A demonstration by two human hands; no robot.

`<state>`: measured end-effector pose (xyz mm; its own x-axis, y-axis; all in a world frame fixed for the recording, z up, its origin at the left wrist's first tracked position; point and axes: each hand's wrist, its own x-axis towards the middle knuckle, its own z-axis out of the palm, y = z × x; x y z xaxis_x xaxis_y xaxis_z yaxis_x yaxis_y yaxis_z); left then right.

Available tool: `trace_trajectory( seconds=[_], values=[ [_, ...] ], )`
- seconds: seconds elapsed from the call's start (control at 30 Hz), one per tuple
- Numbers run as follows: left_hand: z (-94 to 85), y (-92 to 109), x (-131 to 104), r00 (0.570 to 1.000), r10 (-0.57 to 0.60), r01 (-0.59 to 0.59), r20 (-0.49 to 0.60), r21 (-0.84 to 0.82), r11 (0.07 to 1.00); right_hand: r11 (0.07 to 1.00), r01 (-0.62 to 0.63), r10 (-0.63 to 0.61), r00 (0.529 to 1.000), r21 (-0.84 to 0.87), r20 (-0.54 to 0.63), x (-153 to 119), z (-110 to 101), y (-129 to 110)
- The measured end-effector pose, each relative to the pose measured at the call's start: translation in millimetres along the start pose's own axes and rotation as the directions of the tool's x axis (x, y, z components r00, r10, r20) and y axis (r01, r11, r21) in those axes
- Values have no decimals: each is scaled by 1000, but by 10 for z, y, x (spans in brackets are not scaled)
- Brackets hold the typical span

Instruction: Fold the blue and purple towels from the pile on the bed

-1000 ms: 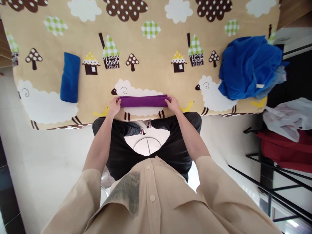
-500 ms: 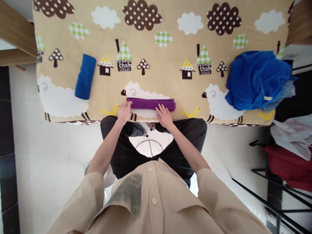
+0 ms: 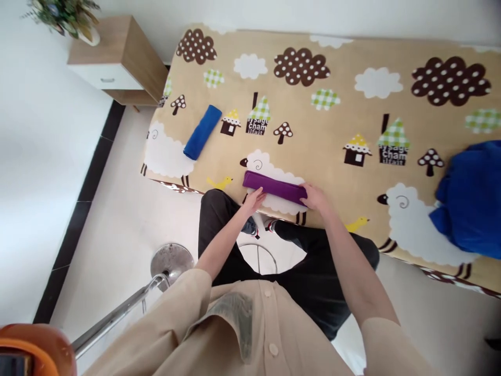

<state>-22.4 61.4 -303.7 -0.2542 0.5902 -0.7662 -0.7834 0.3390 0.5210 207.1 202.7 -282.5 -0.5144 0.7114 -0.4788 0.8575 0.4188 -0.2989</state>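
Note:
A purple towel point(image 3: 276, 187), folded into a long narrow strip, lies on the sheep-print cover point(image 3: 329, 151) in front of my knees. My left hand point(image 3: 254, 201) grips its near edge, left of the middle, with the fingertips against the cloth. At the strip's right end, my right hand point(image 3: 314, 198) has its thumb and fingers around the end. Further left lies a rolled blue towel point(image 3: 202, 132), apart from both hands. A loose heap of blue cloth point(image 3: 472, 198) sits at the right, cut off by the frame edge.
A wooden cabinet point(image 3: 117, 57) with a white drawer and a flower vase point(image 3: 90, 36) stands at the back left. Beside my left arm is a metal stool base point(image 3: 172, 261). An orange rounded object point(image 3: 37, 350) is at the lower left corner.
My view has swung left, bringing in the cabinet and stool. My left hand has moved from the towel's left end to its near edge; my right hand has moved to its right end.

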Motion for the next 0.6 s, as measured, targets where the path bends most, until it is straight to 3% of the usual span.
trace_trajectory(
  seconds=[0.07, 0.13, 0.37, 0.47, 0.6],
  values=[
    [91, 3, 72, 997, -6, -10, -79, -200, 980, 999, 4, 0, 995, -35, 95, 122, -63, -23],
    [146, 29, 144, 993, 19, -51, -114, -284, 957, 996, 4, 8, 992, -90, 126, 191, -78, -58],
    [191, 269, 324, 970, 104, -160, -221, -251, 955, 990, 8, 11, 991, -143, 137, 224, -28, -143],
    [228, 457, 306, 979, 107, -143, -172, -208, 968, 989, 21, 3, 988, -149, 154, 210, -46, -222],
    [270, 925, 228, 968, 244, -236, 53, -130, 963, 993, 24, -7, 989, -116, 145, 238, -69, -513]
  ],
)
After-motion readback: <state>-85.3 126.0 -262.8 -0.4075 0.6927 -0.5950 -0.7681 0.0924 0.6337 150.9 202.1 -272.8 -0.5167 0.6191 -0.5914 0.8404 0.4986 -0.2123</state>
